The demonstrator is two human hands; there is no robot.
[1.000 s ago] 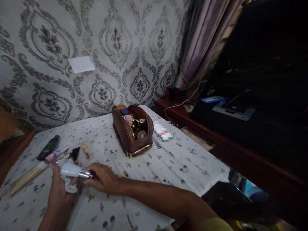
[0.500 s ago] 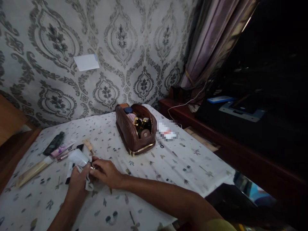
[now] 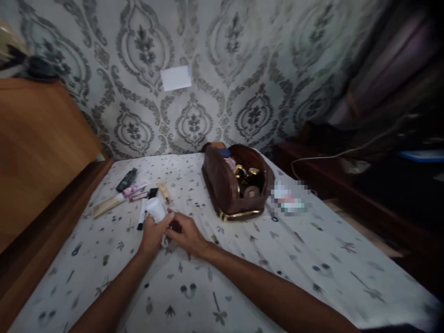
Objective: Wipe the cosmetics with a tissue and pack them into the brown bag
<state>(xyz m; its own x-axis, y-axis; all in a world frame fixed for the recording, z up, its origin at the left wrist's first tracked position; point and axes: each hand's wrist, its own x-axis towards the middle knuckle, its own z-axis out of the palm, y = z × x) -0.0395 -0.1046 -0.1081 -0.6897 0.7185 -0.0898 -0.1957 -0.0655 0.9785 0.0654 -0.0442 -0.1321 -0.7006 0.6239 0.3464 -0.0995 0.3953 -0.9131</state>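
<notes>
A white squeeze tube (image 3: 157, 209) is in my left hand (image 3: 151, 235), its broad end pointing away from me. My right hand (image 3: 189, 235) is closed with fingertips pinched at the tube's near end; what they grip is small and dark, partly hidden. Something white and crumpled, perhaps a tissue (image 3: 165, 241), shows below the fingers. Beyond my hands lie a dark green tube (image 3: 126, 179), a pink-and-white tube (image 3: 136, 188), a long beige tube (image 3: 108, 205), a small beige tube (image 3: 164, 192) and a black-capped white tube (image 3: 141, 214).
A brown toiletry bag (image 3: 222, 189) stands unzipped to the right, with gold-topped bottles (image 3: 253, 172) inside. A blurred packet (image 3: 289, 199) lies beside it. Wooden furniture (image 3: 45, 157) borders the patterned sheet (image 3: 194, 296) at left; a dark red ledge (image 3: 305, 171) runs along the right.
The view has swung left, so the bag and tubes appear farther right. My hands stay together at the white tube, whose broad end has tipped up a little.
</notes>
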